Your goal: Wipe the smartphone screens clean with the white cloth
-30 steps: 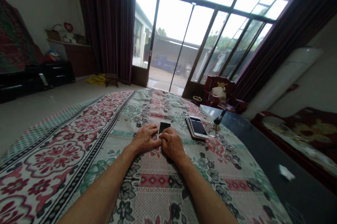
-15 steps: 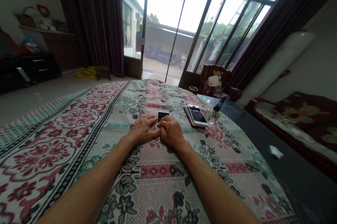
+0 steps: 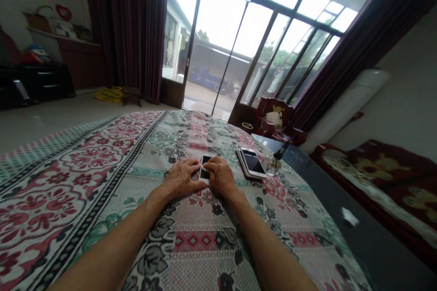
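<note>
A small white smartphone (image 3: pixel 205 160) with a dark screen lies on the patterned cloth between my two hands, partly covered by them. My left hand (image 3: pixel 182 178) curves round its left side, fingertips at the edge and thumb along the bottom. From the right, my right hand (image 3: pixel 221 177) holds it, with bent fingers reaching over the screen. Just to the right, a larger white phone (image 3: pixel 254 163) rests on top of another flat device. Beyond that stands a small clear glass vessel (image 3: pixel 272 163) with a dark upright part.
The floral tablecloth (image 3: pixel 191 263) covers the surface under my forearms. To the right, a dark glossy tabletop (image 3: pixel 324 191) bears a crumpled white piece (image 3: pixel 349 216). Carved wooden seats (image 3: pixel 378 168) stand along the right wall. Glass doors (image 3: pixel 218 54) and dark curtains (image 3: pixel 126 31) are ahead.
My right fingers have shifted, so more of the smartphone shows between my hands. The view has tilted slightly, and everything on the cloth sits a little lower in the picture.
</note>
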Motion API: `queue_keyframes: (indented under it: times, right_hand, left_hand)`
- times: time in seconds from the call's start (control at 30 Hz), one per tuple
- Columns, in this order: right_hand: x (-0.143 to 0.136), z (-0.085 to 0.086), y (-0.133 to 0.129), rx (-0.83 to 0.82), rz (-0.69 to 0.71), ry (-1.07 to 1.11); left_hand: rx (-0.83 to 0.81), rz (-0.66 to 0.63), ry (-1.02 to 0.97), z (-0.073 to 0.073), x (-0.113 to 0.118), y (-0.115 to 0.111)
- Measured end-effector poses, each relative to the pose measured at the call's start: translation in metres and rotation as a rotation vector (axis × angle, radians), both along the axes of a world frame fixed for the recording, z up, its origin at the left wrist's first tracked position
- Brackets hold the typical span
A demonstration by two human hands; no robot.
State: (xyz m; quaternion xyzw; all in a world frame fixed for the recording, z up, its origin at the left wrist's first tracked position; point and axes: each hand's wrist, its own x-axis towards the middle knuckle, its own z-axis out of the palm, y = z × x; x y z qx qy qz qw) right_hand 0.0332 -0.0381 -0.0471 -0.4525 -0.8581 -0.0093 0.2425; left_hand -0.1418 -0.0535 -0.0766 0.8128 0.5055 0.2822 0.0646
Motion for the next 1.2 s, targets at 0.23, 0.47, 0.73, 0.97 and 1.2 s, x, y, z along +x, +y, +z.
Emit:
queue_keyframes:
  times: [0.23,0.47,0.73,0.97,1.2]
  right_hand:
    - [-0.009,0.006,0.049,-0.037,-0.040,-0.092]
    - [-0.002,0.006,0.049,-0.061,0.009,-0.149]
    - [0.016,0.001,-0.018,-0.008,0.219,-0.029]
    - [0.014,0.000,-0.013,-0.010,0.236,-0.013]
    - [0.005,0.006,0.040,-0.049,0.056,-0.103]
  left_hand:
    - [0.014,-0.001,0.008,0.002,0.001,-0.002]
    - [-0.027,0.004,0.046,0.005,0.000,-0.001]
    - [-0.013,0.015,0.037,0.004,0.001,-0.003]
    - [-0.021,0.025,0.054,0.007,0.002,-0.005]
    - [-0.034,0.013,0.078,0.008,0.002,-0.004]
